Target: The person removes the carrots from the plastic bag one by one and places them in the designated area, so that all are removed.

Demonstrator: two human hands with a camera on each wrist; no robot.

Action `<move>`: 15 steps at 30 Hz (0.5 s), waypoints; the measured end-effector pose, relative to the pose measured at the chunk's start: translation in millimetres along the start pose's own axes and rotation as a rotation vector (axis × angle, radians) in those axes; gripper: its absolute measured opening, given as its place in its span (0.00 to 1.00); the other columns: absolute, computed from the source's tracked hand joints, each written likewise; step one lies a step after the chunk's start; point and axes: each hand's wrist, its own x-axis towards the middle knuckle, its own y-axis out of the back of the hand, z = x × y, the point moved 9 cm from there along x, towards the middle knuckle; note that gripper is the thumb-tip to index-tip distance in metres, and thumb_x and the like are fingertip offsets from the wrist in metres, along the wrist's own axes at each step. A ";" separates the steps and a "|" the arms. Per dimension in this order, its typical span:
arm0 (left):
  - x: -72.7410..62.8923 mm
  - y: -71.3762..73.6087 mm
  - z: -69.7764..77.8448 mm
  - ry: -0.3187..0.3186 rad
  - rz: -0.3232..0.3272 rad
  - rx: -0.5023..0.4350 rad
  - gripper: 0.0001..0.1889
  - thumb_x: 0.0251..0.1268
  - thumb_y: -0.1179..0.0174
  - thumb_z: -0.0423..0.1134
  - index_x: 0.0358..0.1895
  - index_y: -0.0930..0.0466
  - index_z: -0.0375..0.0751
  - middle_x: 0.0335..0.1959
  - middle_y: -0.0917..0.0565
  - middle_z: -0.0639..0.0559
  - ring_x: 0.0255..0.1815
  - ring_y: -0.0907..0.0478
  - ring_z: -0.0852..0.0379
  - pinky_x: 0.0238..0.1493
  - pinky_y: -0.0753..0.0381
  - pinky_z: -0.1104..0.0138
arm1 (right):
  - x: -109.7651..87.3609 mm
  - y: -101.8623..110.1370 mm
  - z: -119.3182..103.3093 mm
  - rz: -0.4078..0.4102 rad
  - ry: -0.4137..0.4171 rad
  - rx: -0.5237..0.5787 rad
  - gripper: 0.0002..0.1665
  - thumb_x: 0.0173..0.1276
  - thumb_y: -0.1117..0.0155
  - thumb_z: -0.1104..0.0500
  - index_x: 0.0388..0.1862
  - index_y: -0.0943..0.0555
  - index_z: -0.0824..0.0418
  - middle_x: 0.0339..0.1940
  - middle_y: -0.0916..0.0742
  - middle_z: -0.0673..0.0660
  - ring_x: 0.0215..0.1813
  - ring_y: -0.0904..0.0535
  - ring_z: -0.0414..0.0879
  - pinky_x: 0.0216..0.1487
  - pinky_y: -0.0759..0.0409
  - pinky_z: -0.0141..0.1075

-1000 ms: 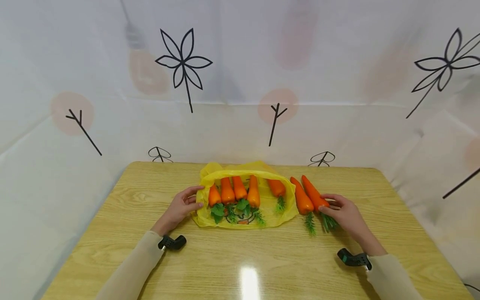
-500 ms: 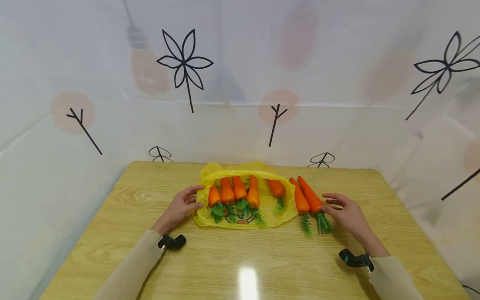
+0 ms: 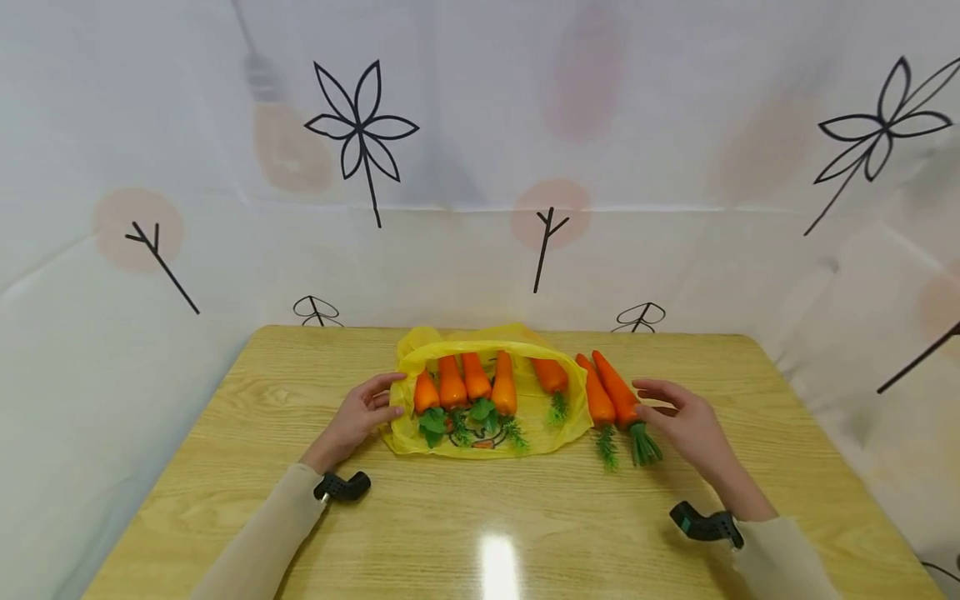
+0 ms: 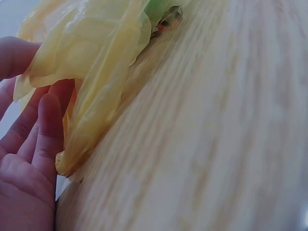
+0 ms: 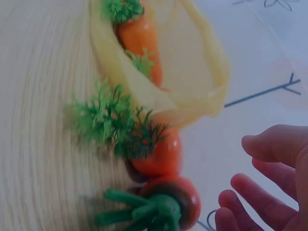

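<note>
A yellow plastic bag (image 3: 551, 440) lies on its side, its mouth facing me, with several carrots (image 3: 452, 383) inside, leafy ends toward the opening. Two more carrots lie side by side just right of the bag: one with feathery greens (image 3: 597, 400) against its edge, one with thick green stems (image 3: 617, 390) beyond it. My left hand (image 3: 354, 427) touches the bag's left edge with relaxed, parted fingers; in the left wrist view the thin film (image 4: 103, 82) hangs by the fingertips. My right hand (image 3: 692, 429), fingers loosely spread, is beside the stemmed carrot, holding nothing.
The wooden table (image 3: 420, 525) extends toward me and to both sides. Behind it hangs a pale cloth (image 3: 465, 258) printed with flowers and twigs. Each wrist carries a black camera mount, one on the left (image 3: 343, 486) and one on the right (image 3: 705, 523).
The two loose carrots have slid slightly left toward the bag. My right hand has come off the stemmed carrot's top and followed left. The left hand stays at the bag.
</note>
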 end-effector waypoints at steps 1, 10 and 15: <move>-0.1 -0.2 0.3 -0.003 -0.001 -0.001 0.30 0.67 0.37 0.29 0.71 0.34 0.34 0.69 0.33 0.36 0.48 0.21 0.56 0.44 0.18 0.67 | -0.4 -1.4 -3.0 -0.005 0.001 0.010 0.27 0.72 0.34 0.56 0.66 0.24 0.67 0.61 0.20 0.68 0.60 0.23 0.63 0.48 0.25 0.19; -1.0 -1.0 0.8 0.002 -0.005 -0.003 0.30 0.68 0.37 0.29 0.71 0.34 0.34 0.71 0.35 0.36 0.51 0.21 0.56 0.46 0.18 0.67 | -4.7 -16.2 -26.4 -0.040 0.032 0.072 0.28 0.71 0.33 0.59 0.66 0.25 0.68 0.61 0.20 0.70 0.56 0.20 0.65 0.45 0.21 0.26; -1.3 -2.0 2.6 0.010 -0.006 -0.009 0.30 0.68 0.37 0.28 0.72 0.35 0.33 0.72 0.36 0.34 0.51 0.20 0.56 0.46 0.18 0.67 | -6.4 -28.2 -38.0 -0.052 0.075 0.064 0.26 0.71 0.33 0.60 0.65 0.24 0.66 0.60 0.19 0.68 0.54 0.19 0.63 0.46 0.21 0.25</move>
